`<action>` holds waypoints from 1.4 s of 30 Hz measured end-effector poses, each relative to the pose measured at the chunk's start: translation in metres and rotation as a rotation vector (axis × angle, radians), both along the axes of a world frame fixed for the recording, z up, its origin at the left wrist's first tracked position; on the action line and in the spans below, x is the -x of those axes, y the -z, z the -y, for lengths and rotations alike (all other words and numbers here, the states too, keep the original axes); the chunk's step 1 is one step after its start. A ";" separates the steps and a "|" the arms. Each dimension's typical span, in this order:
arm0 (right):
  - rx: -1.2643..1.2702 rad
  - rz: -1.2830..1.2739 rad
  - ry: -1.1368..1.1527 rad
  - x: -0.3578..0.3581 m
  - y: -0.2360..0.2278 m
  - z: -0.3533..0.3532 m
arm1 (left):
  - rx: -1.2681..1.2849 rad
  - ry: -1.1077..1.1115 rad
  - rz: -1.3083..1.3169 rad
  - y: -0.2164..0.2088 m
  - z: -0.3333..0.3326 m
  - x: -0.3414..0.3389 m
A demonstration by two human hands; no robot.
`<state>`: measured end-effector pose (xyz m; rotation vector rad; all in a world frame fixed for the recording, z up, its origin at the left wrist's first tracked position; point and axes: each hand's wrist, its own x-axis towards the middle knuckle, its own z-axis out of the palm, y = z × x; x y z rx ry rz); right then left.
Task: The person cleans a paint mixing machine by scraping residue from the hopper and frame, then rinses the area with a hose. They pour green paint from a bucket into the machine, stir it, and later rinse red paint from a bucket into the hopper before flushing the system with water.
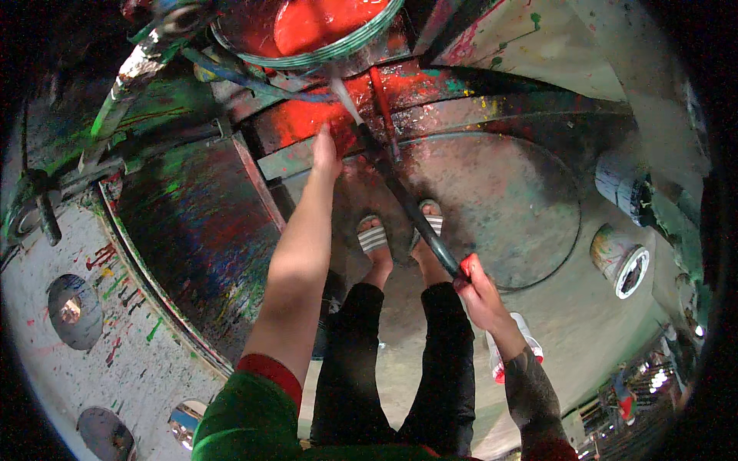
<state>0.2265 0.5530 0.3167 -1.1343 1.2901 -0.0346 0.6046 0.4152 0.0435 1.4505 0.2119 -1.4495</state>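
Note:
My right hand [483,296], its fingers stained red, is closed round the lower end of a long black spray wand [407,198]. A whitish jet [344,96] comes from the wand's far tip toward a green-rimmed round tub [307,61] with bright red paint [323,27] inside. My left hand [327,154] reaches forward beside the wand, apart from it. It is seen edge-on with fingers stretched out and nothing visible in it. Beyond it lies a wet, red-smeared metal ledge [288,119] under the tub. A red bar [384,115] slants down from the ledge.
A thin dark hose [578,219] loops over the floor right of my sandalled feet. Two paint-stained buckets, one standing [621,188] and one tipped [619,261], are at the right. A paint-splashed pale panel with round holes [138,307] fills the left. A painted metal arm [142,69] rises at upper left.

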 end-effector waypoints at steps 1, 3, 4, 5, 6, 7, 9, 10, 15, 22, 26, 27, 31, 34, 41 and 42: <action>-0.005 -0.006 -0.010 0.001 -0.002 -0.004 | 0.073 0.017 0.059 0.010 0.010 -0.006; -0.111 -0.020 0.030 0.001 -0.005 -0.010 | 0.054 0.031 0.163 0.030 0.036 -0.017; -0.039 -0.015 -0.013 0.000 -0.006 -0.013 | 0.036 0.048 0.102 0.038 0.048 -0.027; 0.011 -0.010 -0.046 -0.001 -0.006 -0.015 | 0.079 -0.009 0.086 0.050 0.059 -0.025; 0.062 -0.006 -0.080 -0.003 -0.005 -0.016 | 0.062 -0.079 0.083 0.059 0.069 -0.025; -0.027 0.005 -0.067 -0.001 -0.007 -0.017 | 0.025 -0.148 0.045 0.066 0.074 -0.026; -0.035 -0.003 -0.122 -0.001 -0.007 -0.019 | 0.095 -0.083 -0.066 0.075 0.083 -0.034; -0.060 0.021 -0.122 -0.001 -0.007 -0.019 | 0.065 -0.066 -0.117 0.078 0.085 -0.036; -0.049 0.029 -0.104 0.001 -0.016 -0.017 | 0.069 -0.147 -0.133 0.085 0.085 -0.037; -0.076 0.008 -0.103 0.003 -0.025 -0.005 | 0.059 -0.031 -0.007 0.078 0.089 -0.044; -0.047 0.004 -0.122 0.004 -0.018 -0.003 | 0.088 -0.175 -0.066 0.066 0.085 -0.041; -0.023 0.015 -0.122 0.005 -0.017 -0.003 | 0.112 -0.216 -0.099 0.064 0.084 -0.041; -0.079 -0.021 -0.124 0.006 -0.018 -0.002 | 0.074 -0.175 -0.139 0.060 0.078 -0.047; -0.097 -0.022 -0.123 0.005 -0.020 0.001 | 0.054 -0.009 -0.001 0.063 0.075 -0.053; -0.086 -0.022 -0.127 0.005 -0.016 0.002 | -0.069 0.067 0.105 0.067 0.080 -0.053; -0.053 -0.009 -0.127 0.006 -0.015 0.001 | -0.122 0.067 0.101 0.069 0.082 -0.053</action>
